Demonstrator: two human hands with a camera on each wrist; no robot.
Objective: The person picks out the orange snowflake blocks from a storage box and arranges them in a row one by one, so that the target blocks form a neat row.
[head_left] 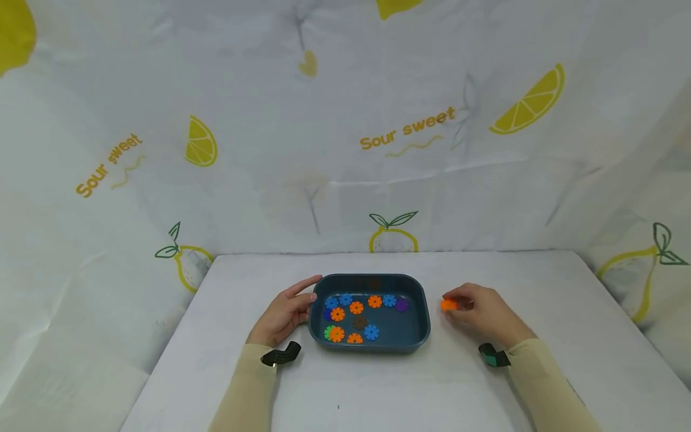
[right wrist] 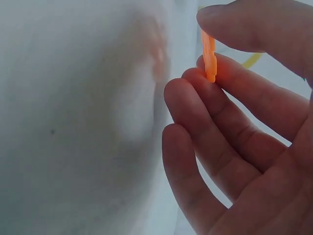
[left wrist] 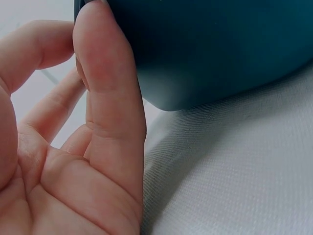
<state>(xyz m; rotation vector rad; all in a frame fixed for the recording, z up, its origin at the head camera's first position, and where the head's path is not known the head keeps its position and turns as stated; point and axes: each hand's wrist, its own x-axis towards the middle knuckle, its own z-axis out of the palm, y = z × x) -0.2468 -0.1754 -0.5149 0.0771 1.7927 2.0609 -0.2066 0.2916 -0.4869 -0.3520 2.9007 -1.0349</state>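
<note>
Head: right hand [head_left: 484,311] pinches an orange disc [head_left: 448,305], bright, small, partly hidden by fingers, just right of the blue-grey tray [head_left: 399,324]. Left hand [head_left: 284,314] grips the tray's left end, thumb on the rim. Inside: notched, flower-shaped pieces [head_left: 375,301], orange, blue, green, purple, brown; one orange partly covers the green.

Left wrist: thumb against the tray's wall, other fingers behind.

Right wrist: disc nearly edge-on between thumb and fingertips, thin, flat, edge slightly notched, orange tint on nearby fingers.
</note>
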